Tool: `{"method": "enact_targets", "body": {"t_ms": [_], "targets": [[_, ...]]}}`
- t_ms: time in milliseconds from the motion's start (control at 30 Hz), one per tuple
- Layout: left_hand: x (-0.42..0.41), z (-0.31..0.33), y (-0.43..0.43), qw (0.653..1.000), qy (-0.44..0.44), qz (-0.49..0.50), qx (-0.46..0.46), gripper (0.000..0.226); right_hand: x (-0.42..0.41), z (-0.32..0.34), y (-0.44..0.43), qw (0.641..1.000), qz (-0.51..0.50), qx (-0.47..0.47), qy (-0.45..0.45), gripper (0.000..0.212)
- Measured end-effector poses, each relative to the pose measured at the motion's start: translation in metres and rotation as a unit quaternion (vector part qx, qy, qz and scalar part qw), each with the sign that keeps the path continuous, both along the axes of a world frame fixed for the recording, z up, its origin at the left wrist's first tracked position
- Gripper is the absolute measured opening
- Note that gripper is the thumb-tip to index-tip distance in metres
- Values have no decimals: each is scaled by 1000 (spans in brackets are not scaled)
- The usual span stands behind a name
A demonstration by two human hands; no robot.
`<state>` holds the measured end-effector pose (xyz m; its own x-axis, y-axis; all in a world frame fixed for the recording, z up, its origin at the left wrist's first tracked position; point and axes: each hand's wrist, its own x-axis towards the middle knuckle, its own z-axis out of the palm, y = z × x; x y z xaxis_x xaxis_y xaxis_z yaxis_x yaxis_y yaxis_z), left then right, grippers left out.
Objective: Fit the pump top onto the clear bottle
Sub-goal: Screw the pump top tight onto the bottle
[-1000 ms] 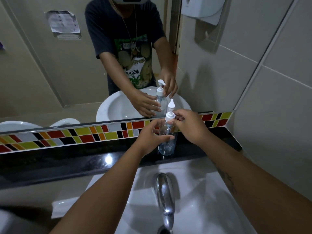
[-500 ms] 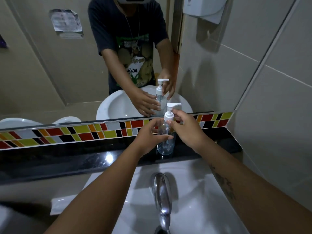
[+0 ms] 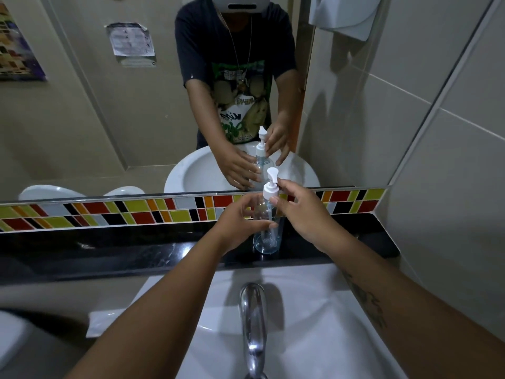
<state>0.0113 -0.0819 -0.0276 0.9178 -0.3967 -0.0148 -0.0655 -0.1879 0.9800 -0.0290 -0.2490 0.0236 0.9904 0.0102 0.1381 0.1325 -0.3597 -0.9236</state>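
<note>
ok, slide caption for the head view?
Left hand steadies clear bottle on black ledge; right hand seats pump top.

The T-shirt reflected in the mirror carries a mirrored print; one large word looks like "Kiss", though this is uncertain, and the smaller lettering is too blurred to read. The paper notice and poster on the reflected wall bear illegible text.

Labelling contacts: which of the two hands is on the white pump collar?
The right hand; its fingertips pinch the white pump collar, while the left hand wraps the clear bottle.
</note>
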Motion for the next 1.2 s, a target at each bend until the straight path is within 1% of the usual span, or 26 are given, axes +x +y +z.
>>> {"method": "enact_targets", "body": {"t_ms": [67,167,267,333,433,500,600,700,800,900,967,1067,1133,1167,1200], "targets": [[-1,1,0,1000,2,-2,4,68,-3,-2,0,1000,-17,19,-14,42],[0,1,0,1000,1,-3,3,68,-6,-5,0,999,-34,24,-35,35],[0,2,1,1000,2,-2,6,68,-2,-3,2,998,-53,30,-30,27],[0,2,1,1000,2,-3,4,68,2,1,2,998,-53,19,-21,29],[1,2,1,1000,-4,-8,2,66,7,5,3,1000,-1,-8,-2,31],[1,1,2,1000,-7,-7,5,67,7,4,3,1000,18,-10,1,31],[0,-2,1,1000,-16,2,4,66,7,-1,3,1000,8,14,-9,33],[-2,-7,-2,999,-33,28,-2,64,9,-7,7,998,-28,43,-24,31],[-8,-11,-8,996,-55,73,-3,58,13,-11,12,996,-67,38,-44,25],[-11,-11,-10,994,-74,83,6,56,17,-11,11,997,-57,23,-41,27],[-9,-8,-7,994,-86,63,28,62,18,-10,6,999,-33,15,-30,27],[2,-5,0,989,-114,44,87,87,20,-6,-2,1000,2,-1,-16,24],[8,1,5,993,-85,17,82,99,20,-5,-4,1000,17,-2,-12,24],[11,4,6,995,-67,-7,76,97,20,-5,-5,1000,22,-2,-11,23],[13,5,7,995,-57,-29,76,90,21,-5,-5,1000,24,-1,-10,23]]}}
